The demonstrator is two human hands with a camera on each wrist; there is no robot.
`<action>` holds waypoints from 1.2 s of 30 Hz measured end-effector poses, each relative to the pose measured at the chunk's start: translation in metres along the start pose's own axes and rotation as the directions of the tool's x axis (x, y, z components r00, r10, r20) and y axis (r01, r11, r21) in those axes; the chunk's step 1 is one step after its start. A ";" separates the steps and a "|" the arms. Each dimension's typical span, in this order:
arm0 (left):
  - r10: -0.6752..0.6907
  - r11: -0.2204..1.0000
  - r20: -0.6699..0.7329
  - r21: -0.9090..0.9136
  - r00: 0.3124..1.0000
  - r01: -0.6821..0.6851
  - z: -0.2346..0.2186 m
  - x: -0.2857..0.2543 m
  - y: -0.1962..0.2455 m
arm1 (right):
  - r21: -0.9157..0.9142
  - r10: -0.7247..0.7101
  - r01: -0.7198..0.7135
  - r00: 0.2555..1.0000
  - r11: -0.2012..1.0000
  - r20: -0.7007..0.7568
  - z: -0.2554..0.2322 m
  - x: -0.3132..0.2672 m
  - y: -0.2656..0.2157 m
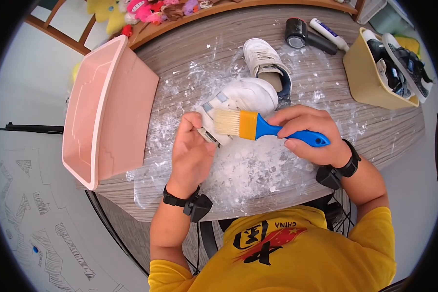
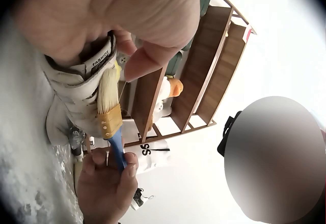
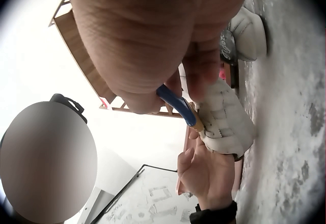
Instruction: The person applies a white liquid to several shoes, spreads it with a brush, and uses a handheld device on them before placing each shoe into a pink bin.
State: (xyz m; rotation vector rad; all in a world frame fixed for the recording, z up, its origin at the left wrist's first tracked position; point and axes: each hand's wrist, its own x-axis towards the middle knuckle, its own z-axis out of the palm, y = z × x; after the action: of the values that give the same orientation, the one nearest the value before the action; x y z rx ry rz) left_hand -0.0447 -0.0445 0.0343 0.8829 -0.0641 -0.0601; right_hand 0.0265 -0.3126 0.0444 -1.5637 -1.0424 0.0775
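My left hand [image 1: 191, 153] grips a white sneaker [image 1: 254, 92] at its ankle opening, some of the fingers hidden inside it. The toe points away to the right. In my right hand [image 1: 319, 127] is a flat paintbrush [image 1: 248, 125] with pale bristles, a yellow ferrule and a blue handle, held across the sneaker. Its bristles lie against the straps near the opening, close to a lettered tag in the left wrist view. Just beyond stands a second white sneaker [image 1: 260, 54] with laces and a dark lining, partly overlapped by the first.
White powdery smears cover much of the wood-grain table [image 1: 180, 92]. A pink bin [image 1: 131, 97] stands at the left. At the back right are a black cylindrical device [image 1: 297, 34], a white tube [image 1: 326, 31] and a beige basket [image 1: 365, 73] of shoes. Plush toys line a shelf behind.
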 end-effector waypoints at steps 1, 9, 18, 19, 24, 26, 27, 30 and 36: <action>-0.002 0.999 0.002 -0.040 1.000 0.002 0.002 0.000 0.001 | 0.000 0.001 -0.001 1.000 1.000 -0.001 0.000 0.000 0.000; 0.071 0.982 0.060 -0.178 0.996 -0.060 -0.003 0.000 -0.002 | 0.058 0.029 -0.027 0.999 0.998 -0.029 0.000 -0.002 0.000; 0.113 0.960 -0.028 -0.254 0.993 -0.117 -0.004 0.005 0.004 | 0.097 0.024 -0.027 0.999 0.995 0.025 0.003 -0.004 0.001; 0.119 0.958 -0.040 -0.260 0.992 -0.125 -0.006 0.006 0.004 | 0.088 0.013 -0.016 0.999 0.996 0.038 0.002 -0.004 0.002; 0.089 0.923 -0.068 -0.369 0.994 -0.108 -0.017 0.006 0.006 | 0.063 -0.015 0.008 0.995 0.998 0.098 0.002 -0.002 0.003; 0.071 0.910 -0.077 -0.403 0.995 -0.096 -0.022 0.006 0.005 | 0.067 -0.013 0.005 0.993 0.998 0.120 0.003 -0.002 0.003; 0.071 0.895 -0.054 -0.437 0.996 -0.087 -0.024 0.006 0.004 | 0.079 -0.004 -0.007 0.991 0.997 0.131 0.003 -0.002 0.003; 0.065 0.855 -0.025 -0.514 0.998 -0.069 -0.028 0.006 0.005 | 0.104 0.008 -0.024 0.988 0.994 0.155 0.004 -0.001 0.003; 0.056 0.877 -0.093 -0.471 0.994 -0.093 -0.027 0.003 0.003 | 0.073 0.008 -0.026 0.973 0.997 0.231 0.004 0.000 0.003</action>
State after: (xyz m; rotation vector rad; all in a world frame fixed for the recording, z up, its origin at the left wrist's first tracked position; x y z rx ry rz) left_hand -0.0392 -0.0224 0.0197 0.3865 -0.0099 0.0309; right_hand 0.0263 -0.3092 0.0407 -1.5195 -1.1930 0.3143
